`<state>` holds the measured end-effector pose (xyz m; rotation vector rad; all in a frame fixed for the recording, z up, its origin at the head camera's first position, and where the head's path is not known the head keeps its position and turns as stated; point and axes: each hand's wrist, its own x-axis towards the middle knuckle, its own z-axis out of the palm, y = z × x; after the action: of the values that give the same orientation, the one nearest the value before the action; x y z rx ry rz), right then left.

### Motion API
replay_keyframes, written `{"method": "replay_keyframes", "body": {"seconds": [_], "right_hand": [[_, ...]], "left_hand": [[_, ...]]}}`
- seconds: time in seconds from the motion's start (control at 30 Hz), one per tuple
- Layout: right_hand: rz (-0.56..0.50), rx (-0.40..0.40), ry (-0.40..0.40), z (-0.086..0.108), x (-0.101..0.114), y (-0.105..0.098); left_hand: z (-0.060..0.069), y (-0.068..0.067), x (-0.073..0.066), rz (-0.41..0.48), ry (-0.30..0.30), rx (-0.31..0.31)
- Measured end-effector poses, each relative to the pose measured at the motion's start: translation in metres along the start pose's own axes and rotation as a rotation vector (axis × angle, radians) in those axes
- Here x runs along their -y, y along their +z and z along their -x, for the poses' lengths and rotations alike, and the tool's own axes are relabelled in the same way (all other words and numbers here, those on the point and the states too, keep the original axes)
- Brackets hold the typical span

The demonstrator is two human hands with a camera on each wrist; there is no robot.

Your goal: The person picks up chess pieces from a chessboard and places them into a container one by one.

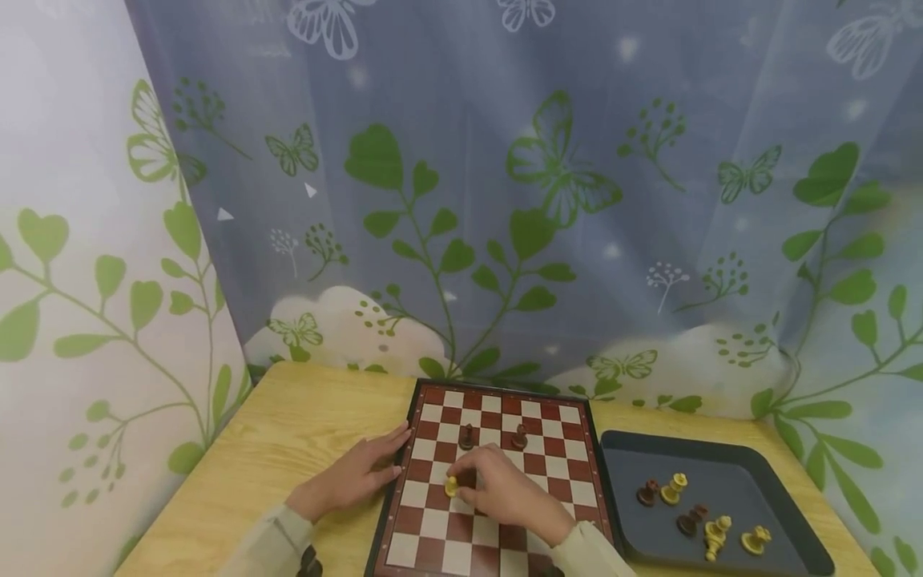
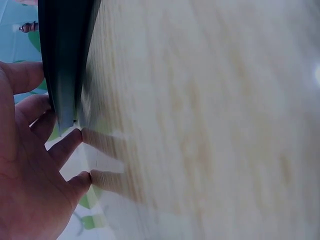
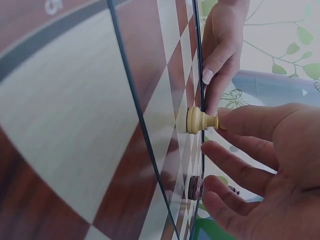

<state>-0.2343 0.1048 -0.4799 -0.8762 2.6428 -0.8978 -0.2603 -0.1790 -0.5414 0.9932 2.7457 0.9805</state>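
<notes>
My right hand (image 1: 497, 485) pinches the top of a cream-yellow chess piece (image 3: 200, 121) between thumb and forefinger. The piece stands upright at the surface of the red-and-white chessboard (image 1: 447, 553); the fingertips hide its head. Its other fingers spread beside it in the right wrist view. Two dark brown chess pieces, one on the left (image 1: 467, 437) and one on the right (image 1: 519, 437), stand on squares beyond the hand. My left hand (image 1: 349, 473) lies at the board's left edge, fingers extended; in the left wrist view its thumb and fingertips touch the dark rim (image 2: 65, 65) and the wooden table.
A dark tray (image 1: 721, 449) stands against the board's right side, holding several brown and yellow chess pieces, some upright, some tipped over. The table (image 1: 317, 401) is light wood. A patterned curtain (image 1: 461, 200) hangs behind and at the sides.
</notes>
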Motion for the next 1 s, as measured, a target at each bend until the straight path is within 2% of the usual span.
{"method": "replay_keyframes", "body": {"seconds": [0.17,0.3,0.47,0.57,0.7,0.83,1.0], "right_hand": [[-0.062,0.036,0.02,0.0,-0.001,0.001],[-0.097,0.036,-0.01,-0.003,-0.002,0.003],[-0.084,0.016,-0.024,-0.005,-0.002,0.004],[-0.062,-0.021,-0.019,-0.003,0.0,0.003],[-0.077,-0.059,-0.026,0.003,0.004,-0.006],[-0.087,-0.087,-0.054,0.013,0.006,-0.019],[-0.09,-0.131,-0.033,0.029,0.007,-0.028]], "left_hand": [[-0.001,0.001,-0.001,0.001,0.011,0.013],[-0.001,0.001,0.001,0.004,0.014,0.005],[-0.002,0.001,0.001,-0.006,0.03,-0.022],[-0.001,0.0,0.001,0.002,0.04,-0.017],[0.0,0.0,0.001,0.007,0.045,0.003],[-0.003,0.0,0.001,0.003,0.046,-0.009],[-0.002,-0.002,0.002,-0.007,0.04,-0.013]]}}
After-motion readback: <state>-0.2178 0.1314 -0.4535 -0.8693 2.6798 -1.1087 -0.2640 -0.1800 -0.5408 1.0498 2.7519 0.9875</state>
